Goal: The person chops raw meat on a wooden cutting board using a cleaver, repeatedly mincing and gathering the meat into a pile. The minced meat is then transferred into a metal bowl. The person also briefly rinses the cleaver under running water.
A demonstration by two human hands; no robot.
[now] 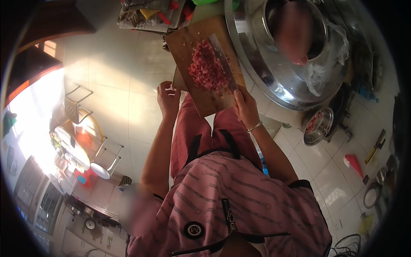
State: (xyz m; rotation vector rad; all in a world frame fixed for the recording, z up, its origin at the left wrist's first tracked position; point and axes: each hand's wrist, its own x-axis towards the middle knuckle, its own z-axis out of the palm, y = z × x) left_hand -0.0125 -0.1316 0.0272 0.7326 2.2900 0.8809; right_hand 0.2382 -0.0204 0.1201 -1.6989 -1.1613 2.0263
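Diced raw red meat (208, 67) lies heaped on a wooden cutting board (181, 41) in front of me. A cleaver (221, 54) rests its broad blade along the right side of the heap. My right hand (246, 104), with a bracelet at the wrist, is shut on the handle near the board's lower right edge. To the left of the board is my left hand (168, 98), its fingers bent and apart, with nothing visible in it. Its fingertips are close to a brown flat surface that shows under the board; whether they touch it cannot be told.
A wide steel basin (245, 54) at the right holds a metal bowl (265, 19) with a blurred pinkish shape and a clear plastic bag (316, 77). Farther right, a steel bowl (329, 123) contains meat pieces. Stacked papers (141, 25) are beyond the board; chairs (72, 109) stand left.
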